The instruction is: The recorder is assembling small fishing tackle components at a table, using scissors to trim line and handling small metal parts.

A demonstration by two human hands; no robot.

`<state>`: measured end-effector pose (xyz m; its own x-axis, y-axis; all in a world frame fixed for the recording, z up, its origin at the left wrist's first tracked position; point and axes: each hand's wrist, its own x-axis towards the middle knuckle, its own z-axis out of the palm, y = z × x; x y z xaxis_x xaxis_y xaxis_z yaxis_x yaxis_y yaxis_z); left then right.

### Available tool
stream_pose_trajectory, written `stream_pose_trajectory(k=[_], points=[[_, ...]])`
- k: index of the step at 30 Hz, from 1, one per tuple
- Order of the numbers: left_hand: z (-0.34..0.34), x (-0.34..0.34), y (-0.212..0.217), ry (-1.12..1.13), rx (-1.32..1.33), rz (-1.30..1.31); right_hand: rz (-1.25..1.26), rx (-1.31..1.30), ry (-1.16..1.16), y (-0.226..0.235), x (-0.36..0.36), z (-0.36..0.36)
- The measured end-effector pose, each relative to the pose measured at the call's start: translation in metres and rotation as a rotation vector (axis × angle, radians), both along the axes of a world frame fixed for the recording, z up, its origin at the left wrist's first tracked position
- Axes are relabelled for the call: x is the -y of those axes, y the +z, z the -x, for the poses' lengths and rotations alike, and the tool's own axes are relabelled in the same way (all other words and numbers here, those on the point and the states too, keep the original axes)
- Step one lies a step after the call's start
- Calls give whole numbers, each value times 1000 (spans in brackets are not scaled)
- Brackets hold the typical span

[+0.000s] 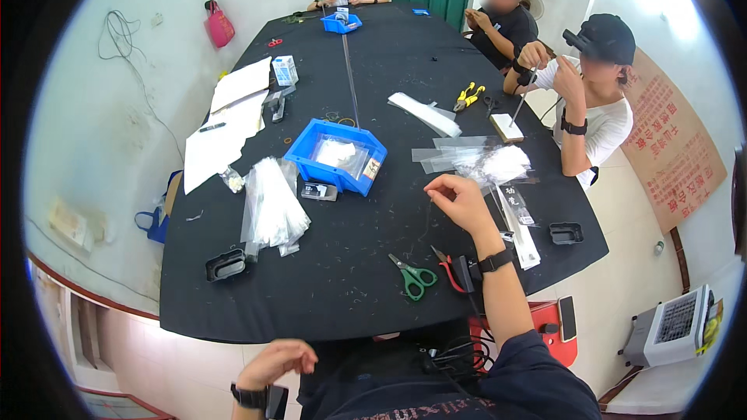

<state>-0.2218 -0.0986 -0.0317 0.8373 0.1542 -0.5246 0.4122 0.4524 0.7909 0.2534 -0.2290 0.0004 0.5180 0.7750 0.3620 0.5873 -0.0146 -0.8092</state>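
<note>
Thread (429, 214), faint, hangs from pinching right hand (462, 202); left hand (274, 363) curled, whether empty I cannot tell.

Glossy plastic packets (461, 157), matt cloth table cover (350, 237), smooth plastic bin (334, 177)

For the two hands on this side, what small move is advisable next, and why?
Perhaps bring the left hand toward the right hand: a thin dark strand seems to hang below the right fingertips, over the black table, while the left hand sits apart, beyond the near edge, and might steady it.
</note>
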Motion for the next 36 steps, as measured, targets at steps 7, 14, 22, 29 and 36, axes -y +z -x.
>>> stream_pose_trajectory(k=[7, 14, 22, 29, 36], points=[[191, 117, -192, 64, -339, -490, -57, -45, 9, -3, 0, 1], [197, 170, -263, 740, -518, -373, -74, -56, -12, -5, 1, -2], [175, 145, -158, -72, -593, -696, -99, -35, 30, -3, 1, 0], [174, 174, -226, 657, -604, -1035, -124, 0, 20, -2, 2, -2], [192, 172, -320, 766, -766, -827, -99, 40, 23, 0, 1, 0]])
